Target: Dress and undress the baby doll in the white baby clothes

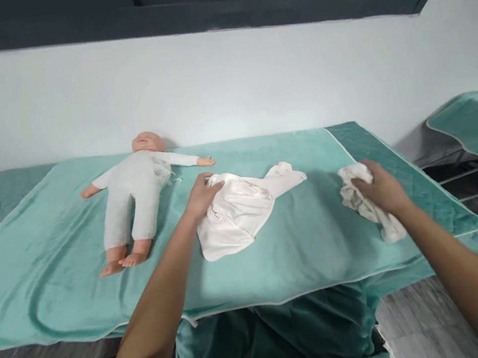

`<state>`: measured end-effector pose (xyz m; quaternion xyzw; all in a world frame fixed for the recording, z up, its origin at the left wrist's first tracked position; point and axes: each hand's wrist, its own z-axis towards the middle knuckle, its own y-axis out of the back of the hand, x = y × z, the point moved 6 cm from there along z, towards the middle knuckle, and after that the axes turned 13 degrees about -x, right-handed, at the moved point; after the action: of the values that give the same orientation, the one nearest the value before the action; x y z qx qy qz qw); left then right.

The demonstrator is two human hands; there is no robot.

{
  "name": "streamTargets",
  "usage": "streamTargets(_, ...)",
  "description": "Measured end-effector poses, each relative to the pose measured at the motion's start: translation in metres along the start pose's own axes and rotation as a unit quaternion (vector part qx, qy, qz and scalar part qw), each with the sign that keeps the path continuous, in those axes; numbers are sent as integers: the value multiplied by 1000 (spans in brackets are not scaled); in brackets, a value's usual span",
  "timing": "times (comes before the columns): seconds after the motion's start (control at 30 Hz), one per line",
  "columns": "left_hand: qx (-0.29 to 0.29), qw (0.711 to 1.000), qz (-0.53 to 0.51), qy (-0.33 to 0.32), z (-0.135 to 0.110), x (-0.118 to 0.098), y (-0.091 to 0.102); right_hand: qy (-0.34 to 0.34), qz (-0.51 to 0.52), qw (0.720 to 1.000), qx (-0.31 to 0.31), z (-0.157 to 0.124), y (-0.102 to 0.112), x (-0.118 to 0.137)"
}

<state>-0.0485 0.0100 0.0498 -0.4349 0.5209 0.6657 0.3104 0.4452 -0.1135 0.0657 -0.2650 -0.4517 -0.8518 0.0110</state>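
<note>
On teal mat: garment mid-mat, spread loose, its left end under left hand. Fingers laid over the edge there; pinching or only pressing, cannot tell. Cloth crumpled near mat's right edge, bunched inside right hand, closed tight around it, one end sticking out below the palm. Count: one garment, one cloth, one doll, two hands. Doll face-up, just left of garment. Both arms stretched forward, palms down, well apart.
</note>
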Motion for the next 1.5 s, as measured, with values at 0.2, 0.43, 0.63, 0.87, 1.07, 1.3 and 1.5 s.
streamTargets(0.2, 41, 962, 261, -61, 2, 12, -9, 99, -87, 991, -29, -26, -38, -30)
streamTargets(0.43, 72, 905, 356, -222, -11, -30, -1, 135, -107, 982, -83, -27, -10, 38)
streamTargets(0.63, 119, 844, 204, -481, -77, -135, 2, 270, 203, 941, 21, -44, -9, 198)
streamTargets(0.87, 2, 757, 352, -551, -103, -183, 28, 377, 89, 915, 110, -31, 7, 294)
streamTargets(1.07, -105, 783, 421, -446, -71, -157, 48, 396, -112, 911, 25, -11, 19, 285)
streamTargets(1.3, -101, 900, 268, -328, -47, -123, 69, 307, -29, 951, 30, 3, 13, 233)
streamTargets(1.5, -31, 932, 280, -229, -39, -110, 94, 259, 70, 963, 21, 20, 40, 201)
